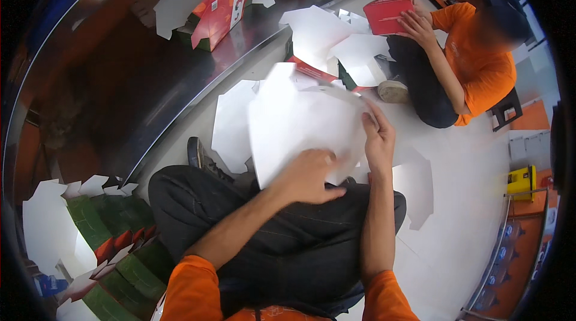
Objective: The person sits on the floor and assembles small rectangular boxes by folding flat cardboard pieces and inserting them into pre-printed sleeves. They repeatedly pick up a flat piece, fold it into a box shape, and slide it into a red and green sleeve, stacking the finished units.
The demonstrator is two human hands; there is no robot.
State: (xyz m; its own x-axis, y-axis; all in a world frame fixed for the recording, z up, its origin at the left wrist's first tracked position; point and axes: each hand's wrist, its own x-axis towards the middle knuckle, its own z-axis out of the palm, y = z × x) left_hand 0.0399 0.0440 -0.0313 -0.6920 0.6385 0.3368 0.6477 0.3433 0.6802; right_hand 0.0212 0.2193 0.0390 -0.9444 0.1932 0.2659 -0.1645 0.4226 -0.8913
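A partly folded paperboard carton (303, 114), its white inner side showing, stands tilted before me above my crossed legs. My right hand (379, 138) grips its right edge, with the thumb on the near side and the fingers at the rim. Against the lower part of the white board lies my left hand (312, 174), thumb and fingers apart and somewhat blurred. Beneath and to the left of the carton, another flat white blank (231, 126) lies on the floor. The carton's outer side is hidden from me.
Opened red and green cartons (315, 66) stand ahead on the floor; more (222, 12) lie on a dark metal surface (186, 84). Nested green cartons (123, 219) fill the lower left. At upper right, a seated co-worker (480, 63) in orange holds a red carton (387, 15).
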